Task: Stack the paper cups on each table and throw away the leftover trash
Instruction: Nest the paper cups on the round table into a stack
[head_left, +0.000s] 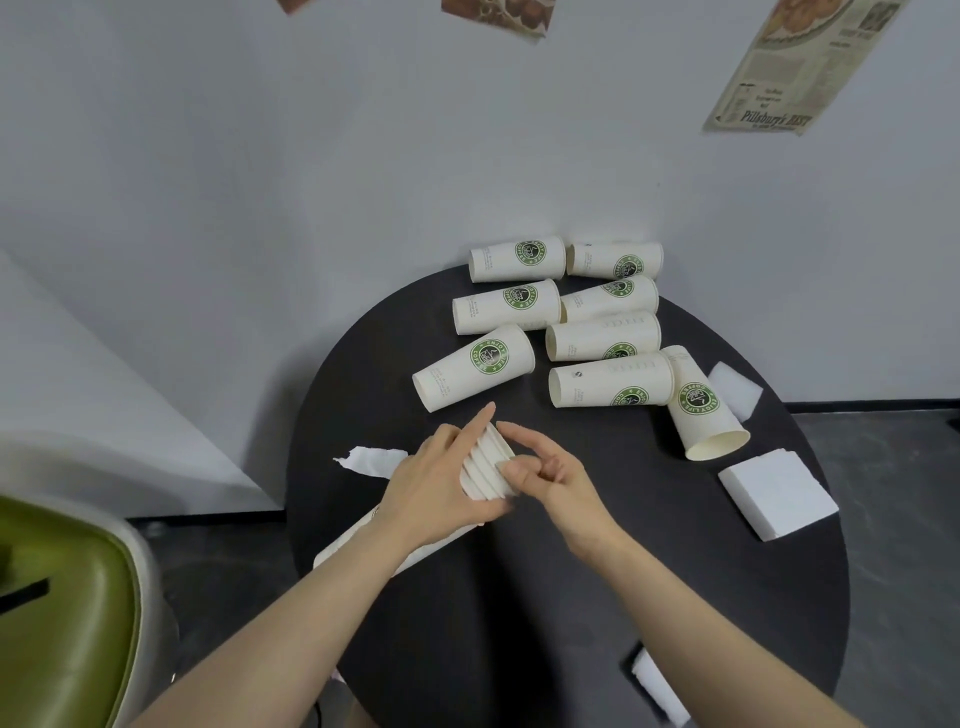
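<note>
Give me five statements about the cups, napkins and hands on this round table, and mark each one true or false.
1. The loose paper cups lie on their sides. True.
2. The left hand holds a stack of nested cups. True.
3. The right hand rests on the folded napkin. False: it is at the rims of the stack, apart from that napkin.
4. The table is white. False: it is black.
5. A crumpled tissue lies just left of the left hand. True.

Nested white cup stack (485, 470) held; eight logo cups (475, 366) toppled, perhaps.
</note>
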